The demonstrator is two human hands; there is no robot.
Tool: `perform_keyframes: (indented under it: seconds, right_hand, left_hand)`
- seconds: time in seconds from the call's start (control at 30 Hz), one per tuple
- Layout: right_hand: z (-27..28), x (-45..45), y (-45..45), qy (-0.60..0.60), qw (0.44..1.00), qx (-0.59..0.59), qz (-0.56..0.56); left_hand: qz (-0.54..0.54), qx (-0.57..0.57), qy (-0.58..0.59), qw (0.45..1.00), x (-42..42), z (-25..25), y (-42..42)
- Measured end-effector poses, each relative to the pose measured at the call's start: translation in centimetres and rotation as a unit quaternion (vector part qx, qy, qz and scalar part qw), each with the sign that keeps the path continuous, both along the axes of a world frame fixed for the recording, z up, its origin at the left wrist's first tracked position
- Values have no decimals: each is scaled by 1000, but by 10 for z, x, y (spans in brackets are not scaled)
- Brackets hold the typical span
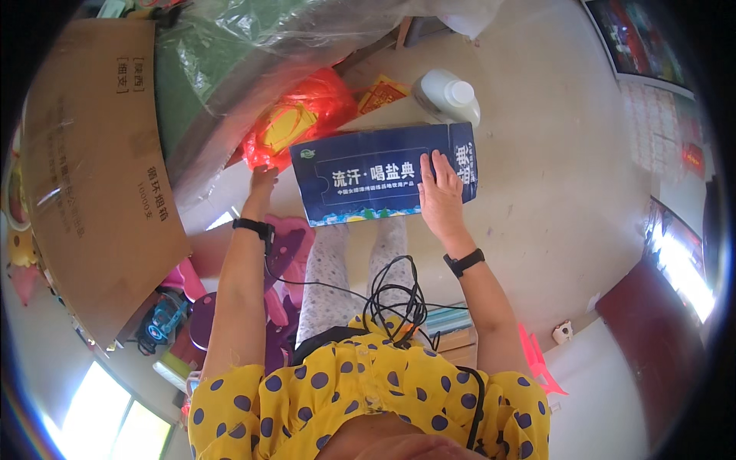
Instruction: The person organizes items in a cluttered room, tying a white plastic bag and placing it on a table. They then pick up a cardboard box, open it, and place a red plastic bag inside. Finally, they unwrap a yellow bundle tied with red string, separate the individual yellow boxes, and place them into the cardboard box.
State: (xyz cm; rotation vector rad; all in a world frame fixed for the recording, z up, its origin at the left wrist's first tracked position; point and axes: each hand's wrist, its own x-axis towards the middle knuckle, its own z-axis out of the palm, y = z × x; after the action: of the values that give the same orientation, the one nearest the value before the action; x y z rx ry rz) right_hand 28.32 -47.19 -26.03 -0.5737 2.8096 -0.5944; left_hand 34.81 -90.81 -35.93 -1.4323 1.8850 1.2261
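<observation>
Palm down, my right hand (441,198) rests on the right part of a dark blue printed cardboard box (368,172). Its fingers are extended on the cardboard and do not wrap around it. To the left of the box is a red plastic bag (330,95) with something yellow showing inside. My left hand (264,181) is at the bag's lower edge, fingers bent; whether they grip the plastic is unclear. A white plastic jug (448,95) with a white cap stands just beyond the box. A red and gold printed packet (382,95) lies between bag and jug.
A large brown carton (98,172) fills the left side, next to clear plastic sheeting (230,52) over something green. Pink and purple plastic furniture (287,247) stands by my legs. A coiled black cable (397,299) hangs before my waist. Pale floor (540,172) extends right.
</observation>
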Motion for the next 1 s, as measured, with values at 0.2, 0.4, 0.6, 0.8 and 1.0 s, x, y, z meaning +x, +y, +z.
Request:
perform_keyframes:
  seconds: [0.2, 0.4, 0.6, 0.8, 1.0]
  right_hand:
    - [1, -3, 0, -22, 1000, 10, 7]
    - [4, -4, -6, -50, 998, 28, -14]
    - [6, -1, -15, -67, 996, 50, -24]
    - [8, 0, -22, -75, 994, 73, -30]
    - [5, -3, -24, -72, 995, 70, -8]
  left_hand:
    - [-154, -114, -53, 980, 16, -85, -70]
    - [-160, -225, -79, 958, -19, -96, -69]
    - [-165, -277, -133, 937, -37, -89, -60]
    - [-111, -270, -104, 951, -40, -118, -69]
    - [113, -268, 74, 954, 9, -165, -121]
